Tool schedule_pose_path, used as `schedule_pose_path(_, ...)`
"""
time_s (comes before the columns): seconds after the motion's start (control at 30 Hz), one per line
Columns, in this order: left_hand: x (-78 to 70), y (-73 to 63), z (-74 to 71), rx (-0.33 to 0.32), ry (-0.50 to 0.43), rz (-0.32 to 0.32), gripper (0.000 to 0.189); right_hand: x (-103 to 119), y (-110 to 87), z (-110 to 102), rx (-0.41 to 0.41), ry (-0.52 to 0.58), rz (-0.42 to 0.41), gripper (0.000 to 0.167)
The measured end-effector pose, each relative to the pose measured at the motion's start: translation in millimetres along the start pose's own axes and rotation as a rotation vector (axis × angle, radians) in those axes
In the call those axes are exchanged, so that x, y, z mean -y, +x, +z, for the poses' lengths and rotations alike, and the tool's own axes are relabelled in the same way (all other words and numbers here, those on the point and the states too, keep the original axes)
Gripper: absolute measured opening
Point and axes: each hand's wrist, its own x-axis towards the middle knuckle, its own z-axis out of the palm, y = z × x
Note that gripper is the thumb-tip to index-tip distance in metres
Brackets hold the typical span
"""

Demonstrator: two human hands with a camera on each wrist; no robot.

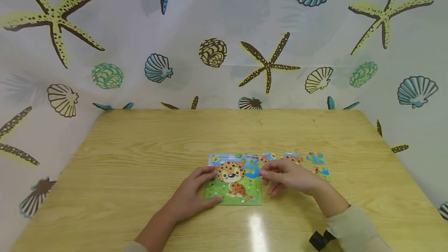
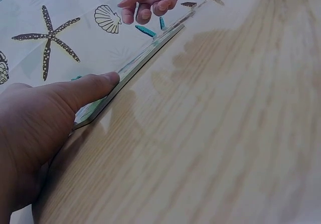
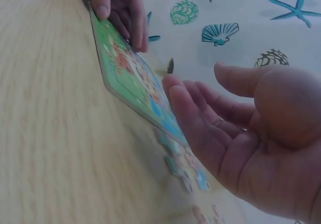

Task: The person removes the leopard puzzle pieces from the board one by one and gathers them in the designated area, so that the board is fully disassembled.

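A jigsaw board (image 1: 232, 189) with a cartoon leopard on green grass and blue sky lies on the wooden table. My left hand (image 1: 190, 195) spans its left side, thumb on the near edge and fingers at the upper left. In the left wrist view that thumb (image 2: 95, 89) lies straight over the board's rim. Just past the board's right edge is my right hand (image 1: 290, 176), its fingers loosely bent. The right wrist view shows a gap between thumb and fingers, with nothing held. Loose puzzle pieces (image 1: 316, 158) lie right of the board, some partly hidden behind the right hand.
The wooden table (image 1: 140, 147) ends at a white cloth (image 1: 224, 18) printed with starfish and shells, hanging behind and at both sides. A small black object (image 1: 318, 240) sits by the right sleeve (image 1: 353, 226).
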Motion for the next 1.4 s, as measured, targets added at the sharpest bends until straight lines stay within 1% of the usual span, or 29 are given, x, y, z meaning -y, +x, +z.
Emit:
schedule_pose_path(0.1, -1.2, -0.2, -0.2, 0.005, 0.011, -0.005, 0.076, 2, 6.3, 9, 0.011, -0.010, -0.013, 0.037)
schedule_pose_path(0.2, -1.7, -0.5, -0.4, 0.005, 0.022, 0.000, 0.076, 6, 12.7, 18, 0.020, -0.005, -0.001, 0.036)
schedule_pose_path(0.4, -2.1, -2.2, 0.7, 0.010, 0.041, -0.009, 0.083, 18, 27.9, 39, 0.049, -0.040, -0.008, 0.038)
schedule_pose_path(0.6, -3.0, -3.2, 2.2, 0.008, 0.031, 0.023, 0.085, 27, 46.1, 64, 0.081, -0.085, -0.011, 0.041)
schedule_pose_path(0.67, -3.5, -3.0, 3.4, 0.012, 0.022, 0.034, 0.085, 27, 50.3, 69, 0.072, -0.109, 0.015, 0.042)
schedule_pose_path(0.83, -5.4, -1.9, 5.8, 0.040, 0.006, 0.041, 0.087, 22, 52.8, 74, 0.034, -0.151, 0.090, 0.039)
schedule_pose_path(0.93, -6.3, -2.1, 4.5, 0.033, 0.013, 0.039, 0.088, 21, 53.5, 76, 0.033, -0.165, 0.069, 0.037)
schedule_pose_path(1.03, -6.1, -3.1, 2.2, 0.018, 0.017, 0.039, 0.088, 22, 55.4, 78, 0.043, -0.202, 0.027, 0.037)
schedule_pose_path(1.13, -5.2, -4.3, 0.8, 0.021, 0.024, 0.043, 0.088, 23, 57.7, 82, 0.056, -0.248, 0.012, 0.038)
schedule_pose_path(1.3, -3.5, -4.4, -0.7, 0.020, 0.036, 0.059, 0.088, 27, 64.1, 86, 0.050, -0.302, 0.037, 0.034)
schedule_pose_path(1.4, -2.9, -3.3, -2.0, 0.004, 0.035, 0.060, 0.086, 32, 69.0, 86, 0.047, -0.301, 0.052, 0.029)
